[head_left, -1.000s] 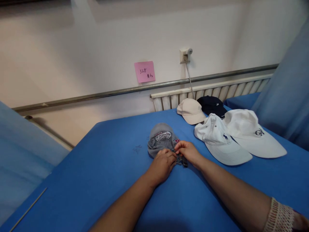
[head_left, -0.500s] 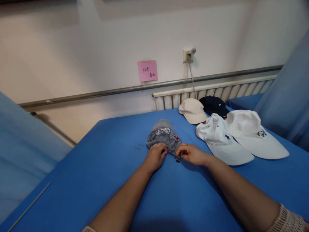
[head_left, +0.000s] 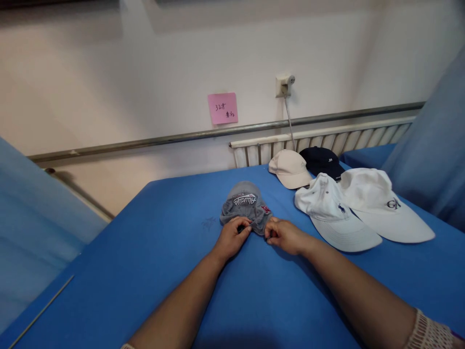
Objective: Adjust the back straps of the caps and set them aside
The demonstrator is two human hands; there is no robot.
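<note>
A grey baseball cap [head_left: 244, 199] with white "Always" lettering and a small red patch lies on the blue table, its back edge toward me. My left hand [head_left: 234, 236] pinches that near edge between thumb and fingers. Just to the right, my right hand [head_left: 282, 234] is closed at the cap's near right corner, by the back strap. The strap and its dark buckle are mostly hidden behind my right fingers.
Right of the grey cap rest a beige cap [head_left: 289, 168], a black cap [head_left: 321, 161], a white cap with a horse logo [head_left: 329, 206] and a larger white cap [head_left: 385, 203]. Behind the blue table [head_left: 145, 252] are a radiator [head_left: 267, 151] and a metal rail [head_left: 163, 139].
My right hand has shifted slightly toward the left and now covers the dark buckle that hung below it. The left hand keeps its hold on the cap, which has barely moved.
</note>
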